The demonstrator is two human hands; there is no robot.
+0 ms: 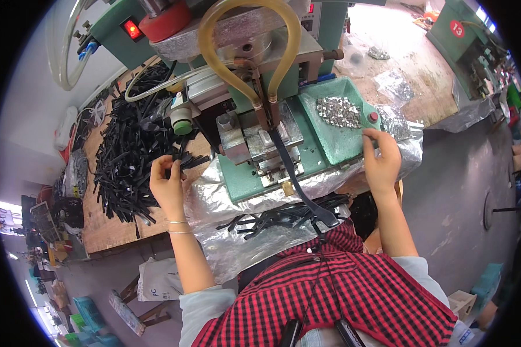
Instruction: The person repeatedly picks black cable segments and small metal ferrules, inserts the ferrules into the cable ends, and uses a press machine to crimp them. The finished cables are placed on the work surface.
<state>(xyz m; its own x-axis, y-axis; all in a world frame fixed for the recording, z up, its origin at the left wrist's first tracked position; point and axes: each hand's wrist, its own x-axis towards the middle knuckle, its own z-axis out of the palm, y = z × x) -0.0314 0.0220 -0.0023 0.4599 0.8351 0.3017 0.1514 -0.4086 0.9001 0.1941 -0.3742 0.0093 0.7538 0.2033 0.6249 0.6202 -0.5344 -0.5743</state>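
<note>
A long black strap (295, 182) runs from under the press head (267, 115) of a green machine down toward my lap. My left hand (168, 182) is closed in a pinch at the right side of a heap of black straps (127, 150). Strap ends show beside its fingertips, but whether one is gripped cannot be made out. By the right edge of a green tray (337, 151) my right hand (383, 159) is pinched too, and anything between its fingertips is too small to see. Small silvery metal pieces (338, 111) lie in the tray.
More black straps (289, 215) rest on silvery sheeting (214, 194) along the bench front. A red button (373, 117) sits beside the tray. Yellowish hoses (295, 34) loop over the press. Bags of metal pieces (395, 87) lie farther back on the right.
</note>
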